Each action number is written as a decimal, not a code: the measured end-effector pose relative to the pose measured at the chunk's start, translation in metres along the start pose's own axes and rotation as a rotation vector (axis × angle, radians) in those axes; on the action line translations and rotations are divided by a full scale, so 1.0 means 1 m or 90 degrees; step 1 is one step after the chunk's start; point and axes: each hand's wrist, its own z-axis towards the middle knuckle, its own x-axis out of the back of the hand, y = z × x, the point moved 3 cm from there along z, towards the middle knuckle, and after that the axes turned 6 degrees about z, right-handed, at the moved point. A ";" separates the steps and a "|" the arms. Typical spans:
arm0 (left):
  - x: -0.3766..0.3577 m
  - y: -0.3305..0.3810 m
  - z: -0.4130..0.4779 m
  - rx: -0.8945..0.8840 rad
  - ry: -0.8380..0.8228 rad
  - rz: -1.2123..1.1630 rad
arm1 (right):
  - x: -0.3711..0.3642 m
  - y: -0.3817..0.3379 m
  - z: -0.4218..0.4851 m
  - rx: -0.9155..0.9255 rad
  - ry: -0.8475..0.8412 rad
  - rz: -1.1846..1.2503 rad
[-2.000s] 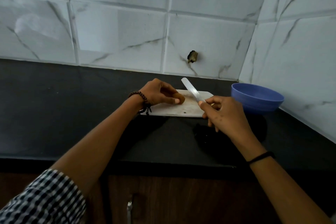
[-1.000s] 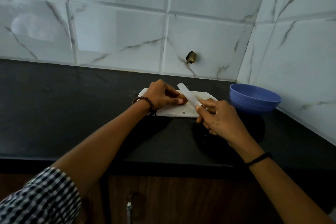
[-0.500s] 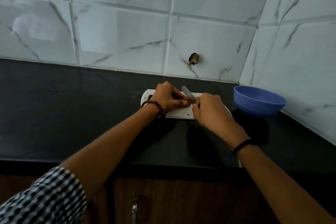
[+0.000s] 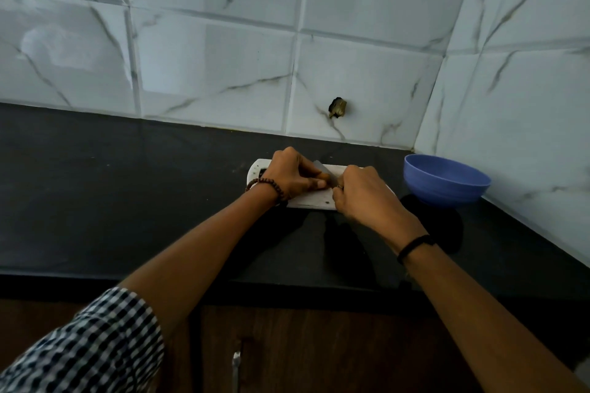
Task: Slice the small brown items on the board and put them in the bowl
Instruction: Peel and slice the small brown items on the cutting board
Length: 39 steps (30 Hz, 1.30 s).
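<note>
A white cutting board (image 4: 311, 200) lies on the black counter. My left hand (image 4: 293, 177) pins a small brown item (image 4: 323, 176) to the board with its fingertips; most of the item is hidden. My right hand (image 4: 360, 193) grips a knife whose pale blade (image 4: 324, 171) rests across the brown item, between the two hands. A blue bowl (image 4: 445, 180) stands on the counter to the right of the board; its inside is not visible.
The black counter (image 4: 127, 195) runs left from the board to a tiled wall behind and another wall on the right past the bowl. A small dark fixture (image 4: 337, 107) sticks out of the back wall. Wooden cabinet doors (image 4: 319, 351) lie below the counter edge.
The knife blade has come down from a raised angle onto the brown item. My right hand has moved left and closer to my left hand on the board.
</note>
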 end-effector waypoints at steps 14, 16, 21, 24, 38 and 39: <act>0.002 -0.003 0.001 0.025 -0.003 0.030 | 0.007 0.003 -0.031 -0.042 -0.088 -0.027; 0.003 -0.003 0.001 0.029 -0.005 0.031 | 0.008 0.004 -0.035 -0.058 -0.109 -0.027; 0.003 -0.003 0.000 0.026 -0.019 0.032 | 0.026 0.016 -0.049 -0.020 -0.097 -0.002; 0.004 -0.004 0.001 0.021 -0.021 0.041 | 0.037 0.025 -0.052 -0.041 -0.106 0.120; 0.001 -0.009 0.008 0.022 0.013 0.018 | 0.011 0.041 0.024 -0.098 0.077 0.277; 0.002 -0.009 0.007 0.021 0.019 0.015 | 0.008 0.041 0.030 -0.097 0.077 0.264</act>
